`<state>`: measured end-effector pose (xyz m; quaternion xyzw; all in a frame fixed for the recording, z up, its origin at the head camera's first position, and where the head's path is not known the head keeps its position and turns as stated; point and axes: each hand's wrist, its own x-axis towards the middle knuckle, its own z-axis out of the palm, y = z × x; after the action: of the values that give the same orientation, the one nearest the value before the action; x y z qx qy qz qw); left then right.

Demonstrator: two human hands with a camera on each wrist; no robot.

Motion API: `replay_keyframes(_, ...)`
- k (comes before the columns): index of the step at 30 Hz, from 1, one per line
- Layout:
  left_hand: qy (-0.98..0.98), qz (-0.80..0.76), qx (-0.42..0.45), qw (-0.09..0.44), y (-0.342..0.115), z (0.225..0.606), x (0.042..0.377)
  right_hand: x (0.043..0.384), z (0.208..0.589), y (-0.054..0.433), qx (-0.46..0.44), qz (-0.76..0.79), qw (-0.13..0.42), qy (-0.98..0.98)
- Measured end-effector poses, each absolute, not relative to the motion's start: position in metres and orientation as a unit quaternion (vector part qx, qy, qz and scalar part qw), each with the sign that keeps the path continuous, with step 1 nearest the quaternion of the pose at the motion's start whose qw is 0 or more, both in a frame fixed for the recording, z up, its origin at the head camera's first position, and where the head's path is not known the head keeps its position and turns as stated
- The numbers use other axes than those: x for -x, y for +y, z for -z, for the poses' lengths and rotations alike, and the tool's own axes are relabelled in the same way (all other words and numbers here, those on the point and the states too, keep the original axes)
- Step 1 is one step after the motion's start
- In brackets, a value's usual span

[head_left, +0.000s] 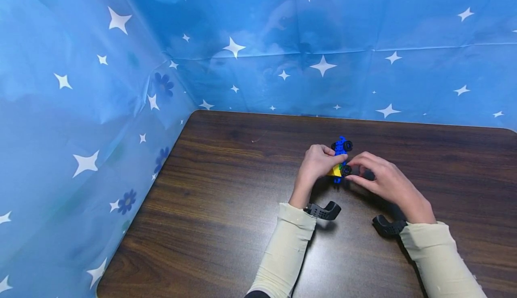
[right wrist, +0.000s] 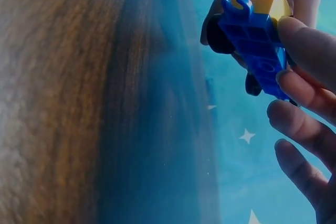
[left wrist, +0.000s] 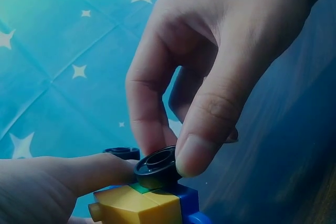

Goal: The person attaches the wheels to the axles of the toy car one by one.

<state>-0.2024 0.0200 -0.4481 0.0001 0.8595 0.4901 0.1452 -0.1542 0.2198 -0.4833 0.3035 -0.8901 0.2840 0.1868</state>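
A small toy car (head_left: 340, 148) with a blue base and black wheels is up off the wooden table. My left hand (head_left: 318, 162) grips it from the left, thumb on its upper side. At the near end my right hand (head_left: 381, 179) pinches a black wheel (left wrist: 157, 167) between thumb and fingers. Below that wheel, a bit of green and a yellow sloped block (left wrist: 137, 205) show in the left wrist view. The right wrist view shows the car's blue underside (right wrist: 260, 51) with a blue hook (right wrist: 239, 6) at one end.
The dark wooden table (head_left: 210, 190) runs back to a blue star-patterned sheet (head_left: 282, 28), which also hangs along the left side. A black bracket (head_left: 325, 211) sits at the left wrist, and another black bracket (head_left: 387, 226) at the right.
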Motion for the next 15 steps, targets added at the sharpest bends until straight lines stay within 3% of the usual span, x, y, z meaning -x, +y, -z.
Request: replay_keyframes(15,0.856,-0.499,-0.004,0.135,0.0196,0.4478,0.2024,0.1507,0.4817,0.2193,-0.303,-0.271,0.178,-0.896)
